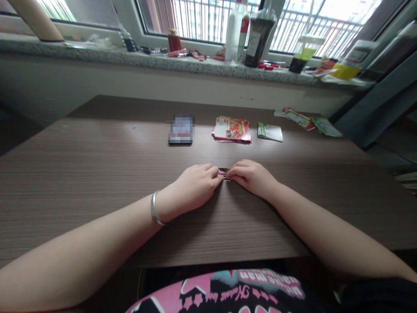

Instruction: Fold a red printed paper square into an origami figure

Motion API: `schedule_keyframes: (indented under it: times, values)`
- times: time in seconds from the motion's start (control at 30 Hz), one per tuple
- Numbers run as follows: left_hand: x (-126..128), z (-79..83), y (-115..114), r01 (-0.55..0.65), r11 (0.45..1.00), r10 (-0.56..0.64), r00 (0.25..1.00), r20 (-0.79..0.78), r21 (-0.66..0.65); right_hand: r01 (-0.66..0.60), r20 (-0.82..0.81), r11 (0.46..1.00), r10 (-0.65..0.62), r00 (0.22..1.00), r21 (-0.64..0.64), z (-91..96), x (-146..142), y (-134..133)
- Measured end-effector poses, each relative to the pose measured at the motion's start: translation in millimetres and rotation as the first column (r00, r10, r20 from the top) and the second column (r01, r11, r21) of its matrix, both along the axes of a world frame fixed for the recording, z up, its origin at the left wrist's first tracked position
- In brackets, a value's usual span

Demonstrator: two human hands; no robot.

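Note:
Between my hands, low over the table or on it, is a small strip of colourful printed paper (224, 170), apparently folded. My left hand (199, 184), with a silver bangle at the wrist, is closed on the strip's left end. At its right end the fingers of my right hand (253, 177) pinch it, thumb and fingertips together. My fingers hide much of the strip. Just beyond them lies a stack of red and white printed leaflets (232, 129). To its right is a smaller stack of green and white paper (270, 132).
A dark-edged phone or tablet (181, 129), its screen blurred, lies on the brown table (97, 174). Several folded paper strips (299, 119) are at the back right. Bottles, a dark drink cup (259, 39) and small clutter stand along the stone windowsill (202, 66).

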State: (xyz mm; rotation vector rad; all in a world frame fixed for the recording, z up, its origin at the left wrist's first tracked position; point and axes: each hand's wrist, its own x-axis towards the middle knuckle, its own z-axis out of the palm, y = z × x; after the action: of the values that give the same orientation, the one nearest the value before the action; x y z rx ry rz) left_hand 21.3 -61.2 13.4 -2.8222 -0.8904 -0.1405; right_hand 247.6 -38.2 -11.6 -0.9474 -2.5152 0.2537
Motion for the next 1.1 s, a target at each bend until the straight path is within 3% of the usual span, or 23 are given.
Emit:
schedule_keyframes:
  times: [0.1,0.33,0.63,0.77,1.1]
  values:
    - [0.5,1.9,-0.8,-0.013,1.0,0.013,1.0,-0.004,-0.02,-0.054,0.057,0.997,0.051,0.997,0.054,1.0,4.2,-1.7]
    - [0.9,-0.3,-0.4,-0.008,1.0,0.008,1.0,0.001,-0.013,0.033,0.291,0.978,-0.093,0.952,0.206,14.0,-1.5,-15.2]
    - [-1.2,1.3,-0.8,-0.039,0.999,0.038,0.999,-0.018,-0.033,0.07,0.395,0.988,-0.119,0.911,0.137,25.5,5.6,-16.8]
    - [-2.7,2.1,1.2,-0.009,1.0,0.009,1.0,-0.003,0.016,0.066,0.433,0.991,-0.11,0.895,0.115,30.7,6.1,-19.3]
    - [-6.5,0.4,3.7,0.052,0.997,-0.053,0.998,0.021,0.059,0.074,0.365,0.994,-0.098,0.926,0.079,27.0,11.5,-17.5]
